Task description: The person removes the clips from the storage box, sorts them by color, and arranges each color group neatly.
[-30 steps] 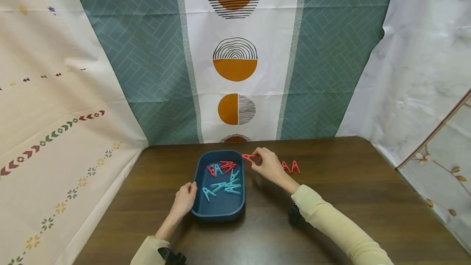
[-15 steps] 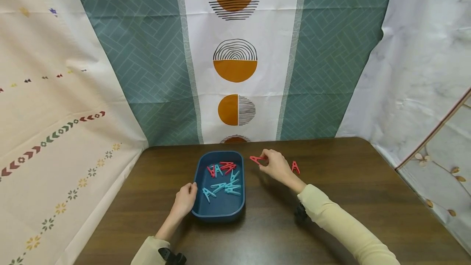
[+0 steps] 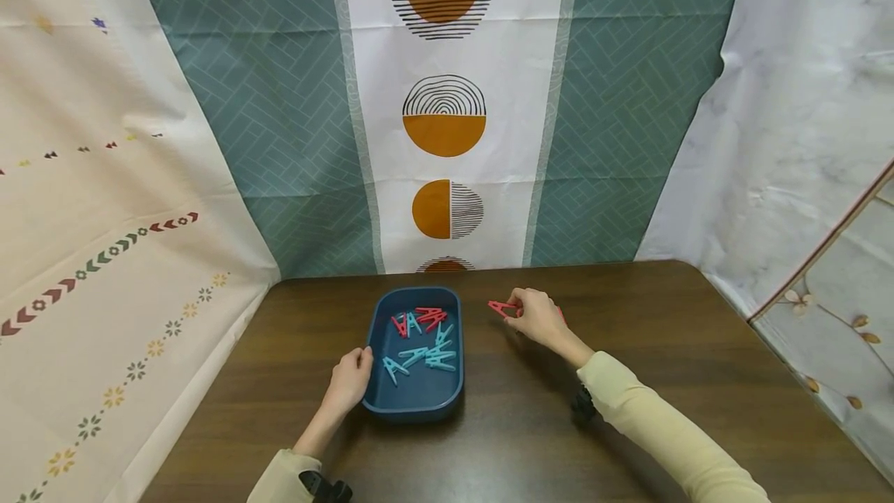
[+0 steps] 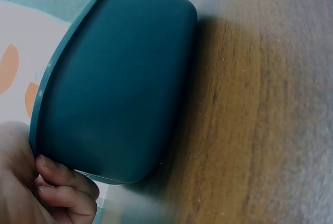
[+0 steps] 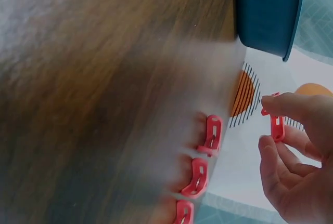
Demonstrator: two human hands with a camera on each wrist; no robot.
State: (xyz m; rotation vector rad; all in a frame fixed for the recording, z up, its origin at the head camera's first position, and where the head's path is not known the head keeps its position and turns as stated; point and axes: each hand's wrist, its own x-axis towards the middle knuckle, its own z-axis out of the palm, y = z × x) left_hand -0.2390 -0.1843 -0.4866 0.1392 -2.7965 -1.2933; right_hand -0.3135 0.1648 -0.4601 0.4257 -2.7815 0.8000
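My left hand [image 3: 351, 379] grips the left rim of a dark blue bin [image 3: 412, 411], fingers curled against the outside wall in the left wrist view. Several light blue clothespins [image 3: 414, 355] and red clothespins [image 3: 431, 315] lie inside. To the right of the bin, my right hand [image 3: 541, 320] pinches a red clothespin [image 3: 501, 307] above the table, between thumb and fingertips. The right wrist view has that held clothespin [image 5: 277, 126] raised off the surface. Three more red clothespins [image 5: 199, 177] stand in a row on the table, mostly hidden behind my hand in the head view.
The brown wooden table [image 3: 663, 379] runs up to a green and white patterned cloth [image 3: 447, 200] at the back. A cream cloth [image 3: 126, 317] borders the left side and a pale marbled cloth [image 3: 803, 138] the right.
My right hand has moved to the right, away from the bin, with the red clothespin still pinched. It now covers most of the clothespins on the table. My left hand stays on the rim.
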